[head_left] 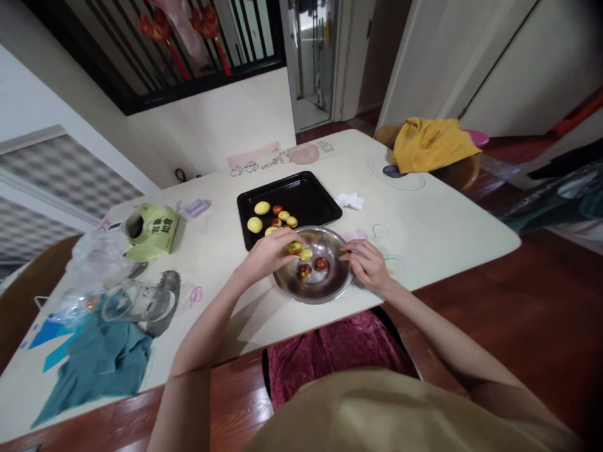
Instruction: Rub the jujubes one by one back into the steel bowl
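Observation:
A shiny steel bowl [313, 294] stands near the front edge of the table, with several small fruits in it that look like fresh jujubes. Two are red-brown, such as the red jujube [321, 263]; a yellow-green jujube [306, 254] lies further back. Over the bowl's left side, my left hand [269, 252] has its fingers curled round another mottled yellow-green jujube [295, 248]. My right hand [370, 265] is at the right rim, fingertips bent over the inside, apparently gripping the bowl. Behind the bowl, a black baking tray [306, 194] carries more yellow and red fruits [262, 208], partly hidden by my left hand.
A crumpled white tissue [349, 201] lies right of the tray. On the left are a green paper bag [153, 229], clear plastic packaging [136, 301] and a teal cloth [101, 358]. A yellow garment [431, 144] hangs over a chair at the far right corner.

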`<state>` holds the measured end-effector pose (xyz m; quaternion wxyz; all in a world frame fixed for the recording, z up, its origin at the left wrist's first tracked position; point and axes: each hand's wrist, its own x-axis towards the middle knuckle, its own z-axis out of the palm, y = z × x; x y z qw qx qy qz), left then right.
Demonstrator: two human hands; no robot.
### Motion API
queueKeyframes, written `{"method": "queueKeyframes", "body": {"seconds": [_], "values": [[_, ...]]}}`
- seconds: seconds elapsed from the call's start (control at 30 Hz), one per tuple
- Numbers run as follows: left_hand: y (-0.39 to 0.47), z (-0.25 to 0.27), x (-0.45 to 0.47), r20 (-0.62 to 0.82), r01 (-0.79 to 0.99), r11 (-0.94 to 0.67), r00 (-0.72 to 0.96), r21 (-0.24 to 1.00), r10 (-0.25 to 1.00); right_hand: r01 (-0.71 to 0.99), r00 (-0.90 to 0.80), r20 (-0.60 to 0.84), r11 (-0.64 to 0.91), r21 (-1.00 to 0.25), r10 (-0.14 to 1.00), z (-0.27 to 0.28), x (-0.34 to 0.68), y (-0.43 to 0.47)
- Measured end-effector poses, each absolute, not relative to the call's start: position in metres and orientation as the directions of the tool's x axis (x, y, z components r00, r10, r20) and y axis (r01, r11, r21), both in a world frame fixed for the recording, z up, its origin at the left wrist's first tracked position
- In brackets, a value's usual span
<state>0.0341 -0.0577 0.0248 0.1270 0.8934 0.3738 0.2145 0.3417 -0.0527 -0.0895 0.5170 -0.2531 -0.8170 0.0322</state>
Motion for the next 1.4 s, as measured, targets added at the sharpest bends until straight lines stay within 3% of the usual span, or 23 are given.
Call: {"method": "queueKeyframes", "body": {"seconds": [0.37, 0.7, 0.87, 1.0, 1.07, 1.17, 1.3, 1.4], "values": [[-0.058, -0.003, 0.041, 0.116, 0.713, -0.607, 0.61, 0.351, 0.784, 0.38, -0.358, 0.81, 0.865, -0.328, 0.464, -0.09, 0.344, -0.052], [-0.059, -0.006, 0.04, 0.116, 0.729, -0.602, 0.601, 0.324, 0.79, 0.37, -0.365, 0.797, 0.861, -0.349, 0.48, -0.093, 0.344, -0.051], [-0.05, 0.011, 0.029, 0.207, 0.727, -0.608, 0.572, 0.319, 0.794, 0.391, -0.364, 0.81, 0.865, -0.315, 0.46, -0.09, 0.343, -0.051], [-0.017, 0.025, 0.011, 0.403, 0.779, -0.532, 0.393, 0.331, 0.826, 0.352, -0.358, 0.832, 0.887, -0.3, 0.423, -0.089, 0.343, -0.051], [0.007, 0.024, 0.001, 0.431, 0.829, -0.465, 0.313, 0.311, 0.846, 0.345, -0.357, 0.838, 0.892, -0.293, 0.413, -0.089, 0.342, -0.05], [0.041, 0.01, -0.007, 0.34, 0.877, -0.377, 0.272, 0.298, 0.9, 0.357, -0.351, 0.852, 0.896, -0.262, 0.389, -0.088, 0.341, -0.05], [0.068, -0.013, -0.005, 0.197, 0.87, -0.392, 0.346, 0.298, 0.917, 0.372, -0.352, 0.848, 0.891, -0.262, 0.396, -0.087, 0.341, -0.052], [0.074, -0.023, -0.003, 0.174, 0.87, -0.394, 0.356, 0.298, 0.918, 0.367, -0.355, 0.842, 0.889, -0.274, 0.406, -0.087, 0.342, -0.052]]}}
